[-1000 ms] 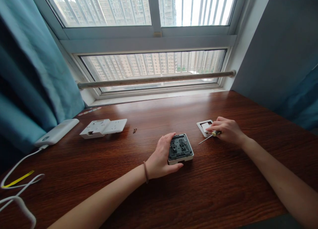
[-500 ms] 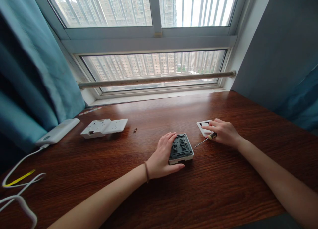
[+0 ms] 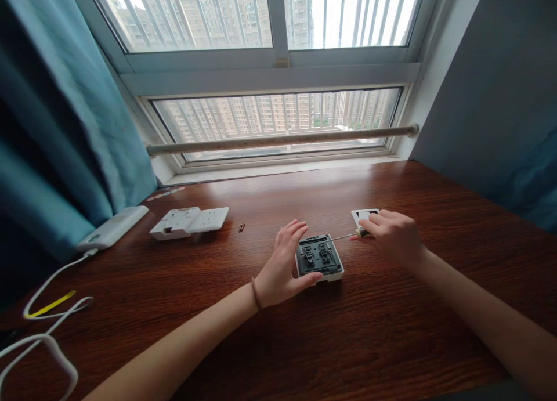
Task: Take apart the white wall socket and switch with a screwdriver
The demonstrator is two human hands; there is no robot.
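Observation:
A wall switch (image 3: 315,267) with a white rim and a dark grey inner face lies on the table in front of me. My left hand (image 3: 282,273) is at its left side, fingers stretched out and apart, the thumb along the near edge. Whether the fingers touch the rim I cannot tell. My right hand (image 3: 398,235) is closed round the handle of a screwdriver (image 3: 343,237). The screwdriver's thin shaft points left, its tip over the far part of the switch. Partly behind my right hand lies a white switch cover (image 3: 357,214).
On the left of the brown wooden table (image 3: 261,343) sit a white socket housing (image 3: 180,222) and two small screws (image 3: 242,228). A white power bank (image 3: 113,230) has a white cable (image 3: 56,276) with a yellow tag. Behind are a window and a rail (image 3: 282,140).
The screwdriver has swung up from the switch's right side to over its far part, my right hand moving with it. My left fingers have lifted and spread; the view has shifted slightly.

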